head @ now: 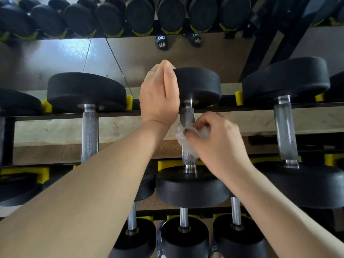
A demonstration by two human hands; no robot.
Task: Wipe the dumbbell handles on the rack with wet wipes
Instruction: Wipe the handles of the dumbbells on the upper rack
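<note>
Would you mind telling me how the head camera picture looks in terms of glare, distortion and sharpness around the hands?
Head view: wide-angle distortion bows the top row of dumbbells and stretches the forearms at the bottom corners; a pale glare patch sits on the mirror at upper left; the knurled handle and left hand are sharp, while the wet wipe under the right hand looks slightly soft.

My right hand (pixel 219 140) covering the mid handle (pixel 187 116) and most of the wet wipe (pixel 181 135), my left hand (pixel 158 94) hiding the far head's left edge, dumbbells at left frame edge cut off, upper row blurred.
</note>
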